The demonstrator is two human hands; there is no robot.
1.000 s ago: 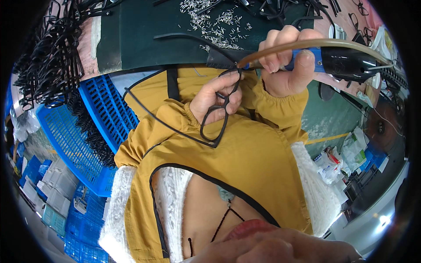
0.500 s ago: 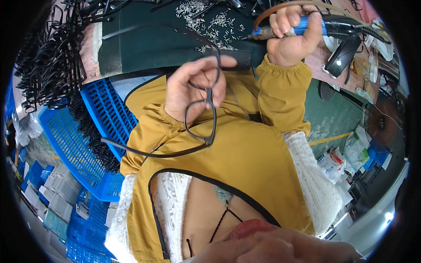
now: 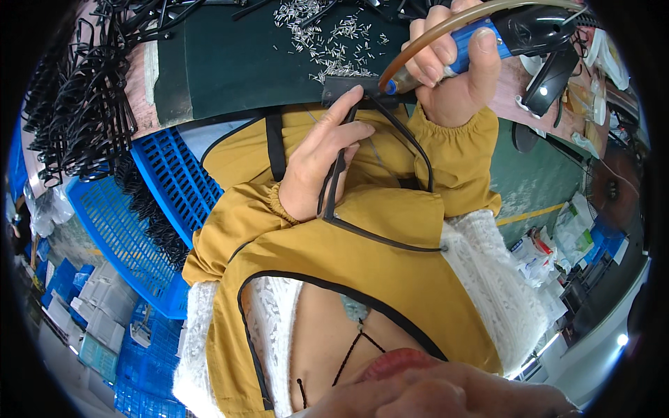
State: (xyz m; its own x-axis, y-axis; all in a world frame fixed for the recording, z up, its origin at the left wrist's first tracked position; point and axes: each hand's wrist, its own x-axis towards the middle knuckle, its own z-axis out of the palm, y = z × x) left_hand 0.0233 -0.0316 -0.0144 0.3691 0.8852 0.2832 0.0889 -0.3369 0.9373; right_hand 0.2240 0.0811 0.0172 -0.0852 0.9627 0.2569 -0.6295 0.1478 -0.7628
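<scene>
My left hand (image 3: 313, 167) holds a black eyeglass frame (image 3: 334, 189) by its front, fingers stretched along it. The frame has turned edge-on, its two temples spreading to the right, one low across my lap. My right hand (image 3: 449, 76) is wrapped round a blue and black powered screwdriver (image 3: 512, 38), thumb on the body. The driver's nose points left and down at the frame's upper hinge corner, by a dark block (image 3: 340, 89) on the table edge. Whether the bit touches the hinge I cannot tell. A brown hose (image 3: 428, 33) arches over my right fingers.
Many small silver screws (image 3: 352, 35) are scattered on the dark green mat (image 3: 230, 63). A heap of black eyeglass frames (image 3: 83, 111) lies at the table's left. Below it stand blue baskets (image 3: 129, 237), with more black frames between. A black device (image 3: 547, 87) sits at the right.
My left hand has turned the eyeglass frame edge-on and brought its upper corner to the dark block. My right hand has tilted the screwdriver, its nose moving down and left to the frame.
</scene>
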